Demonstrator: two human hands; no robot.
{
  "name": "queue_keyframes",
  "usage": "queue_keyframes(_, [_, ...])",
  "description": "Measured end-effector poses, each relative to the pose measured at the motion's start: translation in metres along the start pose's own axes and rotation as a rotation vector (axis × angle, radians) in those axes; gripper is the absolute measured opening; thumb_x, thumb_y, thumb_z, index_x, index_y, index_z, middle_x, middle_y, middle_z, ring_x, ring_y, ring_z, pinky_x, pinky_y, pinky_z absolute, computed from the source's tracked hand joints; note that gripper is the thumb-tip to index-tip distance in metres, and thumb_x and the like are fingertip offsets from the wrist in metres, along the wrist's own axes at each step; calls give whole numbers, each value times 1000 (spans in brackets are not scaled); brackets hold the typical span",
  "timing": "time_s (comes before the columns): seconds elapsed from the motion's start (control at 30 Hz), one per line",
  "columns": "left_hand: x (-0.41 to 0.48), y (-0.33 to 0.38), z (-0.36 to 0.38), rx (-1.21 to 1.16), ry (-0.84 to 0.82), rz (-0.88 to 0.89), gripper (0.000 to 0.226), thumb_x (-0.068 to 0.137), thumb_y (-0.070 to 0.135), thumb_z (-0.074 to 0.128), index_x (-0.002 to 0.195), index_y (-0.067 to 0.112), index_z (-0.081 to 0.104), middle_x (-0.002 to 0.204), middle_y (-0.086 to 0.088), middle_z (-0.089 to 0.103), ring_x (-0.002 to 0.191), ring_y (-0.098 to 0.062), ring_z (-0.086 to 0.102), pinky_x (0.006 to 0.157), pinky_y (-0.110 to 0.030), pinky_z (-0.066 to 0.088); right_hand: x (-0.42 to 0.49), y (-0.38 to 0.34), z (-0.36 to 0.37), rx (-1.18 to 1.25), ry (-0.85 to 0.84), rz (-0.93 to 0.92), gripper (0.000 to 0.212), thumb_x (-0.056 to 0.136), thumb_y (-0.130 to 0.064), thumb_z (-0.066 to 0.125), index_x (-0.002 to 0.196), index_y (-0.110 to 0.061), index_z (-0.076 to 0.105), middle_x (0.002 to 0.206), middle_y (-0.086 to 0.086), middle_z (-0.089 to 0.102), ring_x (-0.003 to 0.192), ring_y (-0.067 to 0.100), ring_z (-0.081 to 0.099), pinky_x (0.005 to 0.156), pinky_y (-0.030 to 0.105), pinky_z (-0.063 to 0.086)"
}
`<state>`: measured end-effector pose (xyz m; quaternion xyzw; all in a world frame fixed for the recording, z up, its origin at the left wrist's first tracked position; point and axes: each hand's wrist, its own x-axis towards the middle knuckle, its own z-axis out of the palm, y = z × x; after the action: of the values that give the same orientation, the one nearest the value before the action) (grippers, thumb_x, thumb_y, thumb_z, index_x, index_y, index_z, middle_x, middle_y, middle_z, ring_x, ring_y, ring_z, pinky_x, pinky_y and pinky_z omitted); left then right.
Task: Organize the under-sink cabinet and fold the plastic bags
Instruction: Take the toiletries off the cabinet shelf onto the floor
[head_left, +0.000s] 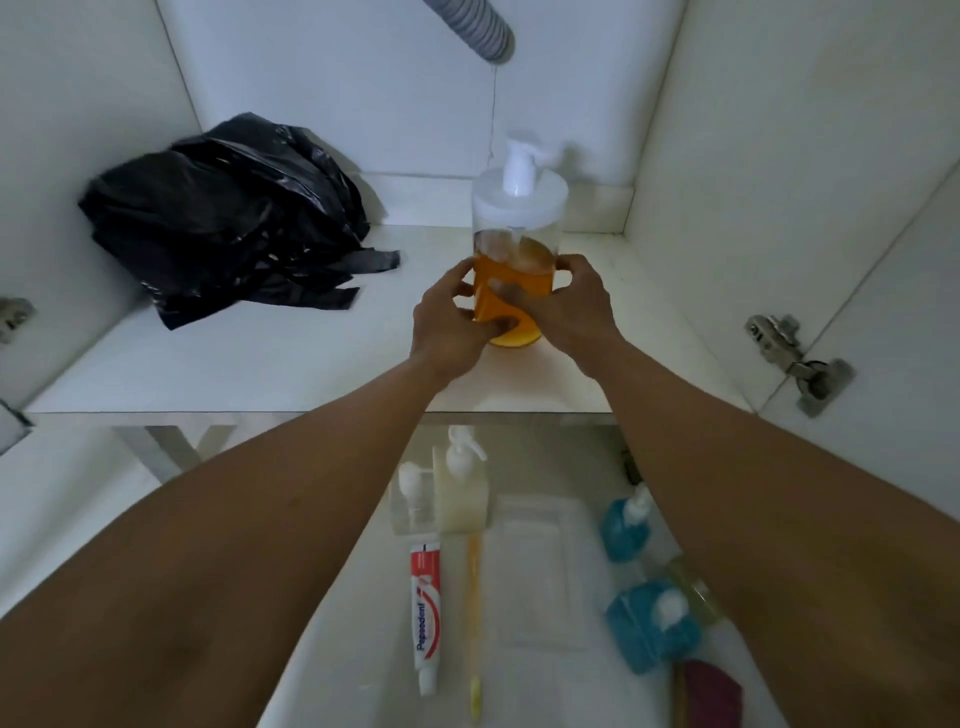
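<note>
Placement of the pump bottle (519, 265) looks to be the step in hand: it stands upright on the cabinet floor (260, 364), right of centre and towards the front, with orange liquid filling its lower part and a white cap and pump on top. The left hand (454, 319) wraps the lower body from one side, thumb and fingers curled round it, and the right hand (569, 306) holds the other side in the same way, so both hands clasp it. Whether the base rests on the cabinet floor or sits just above it I cannot tell. The black plastic bags (228, 218) lie in a crumpled heap at the back left of the cabinet, well apart from the bottle and not yet folded. On the white surface (322, 649) in front of the cabinet wait a toothpaste tube (426, 613), a toothbrush (474, 623), a cream pump bottle (462, 493) and two blue pump bottles (626, 525) (654, 629). By my reading the sorting is at an early stage. The next move calls for settling the bottle flat and steady, probably further back to leave room in front, then loosening both hands without tipping it, since it is tall and the liquid can slosh.
</note>
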<state>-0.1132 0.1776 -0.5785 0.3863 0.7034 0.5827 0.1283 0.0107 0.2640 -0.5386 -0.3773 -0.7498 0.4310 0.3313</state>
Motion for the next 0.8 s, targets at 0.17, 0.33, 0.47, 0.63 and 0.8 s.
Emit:
queue_keyframes(0.17, [-52,25,-24,49,-97,18,91,58,27,98,135,16,52,128,2,61,108,-22,64,84,-30,57,-52,-23,-34,-23,-236,126,96,67,-50,86,145,-28,35,138,-2,48,118,26,56,85,41,58])
queue_keyframes(0.33, [-112,36,-27,92,-180,73,87,54,26,98,124,17,47,122,3,60,104,-17,64,72,-24,57,-103,-15,-65,29,-382,166,90,62,-27,93,137,-25,42,122,-4,57,105,21,65,76,39,62])
queue_keyframes(0.47, [-155,35,-16,21,-141,103,86,51,31,98,121,19,49,114,8,62,94,-10,64,70,-27,59,-131,7,-78,99,-404,167,108,46,-28,100,140,-26,47,132,1,60,110,22,67,80,43,60])
queue_keyframes(0.63, [-201,18,-8,49,-222,66,98,44,39,98,126,21,47,116,9,59,100,-7,61,77,-23,55,-174,19,-93,-11,-552,207,91,57,-23,96,136,-27,50,119,-4,68,105,15,69,80,34,60])
queue_keyframes(0.8, [-241,-17,-7,124,-425,-24,92,47,37,100,120,22,46,112,10,58,96,-9,61,76,-30,59,-221,63,-81,44,-667,389,74,65,-2,88,126,-29,55,119,0,67,107,19,68,87,41,59])
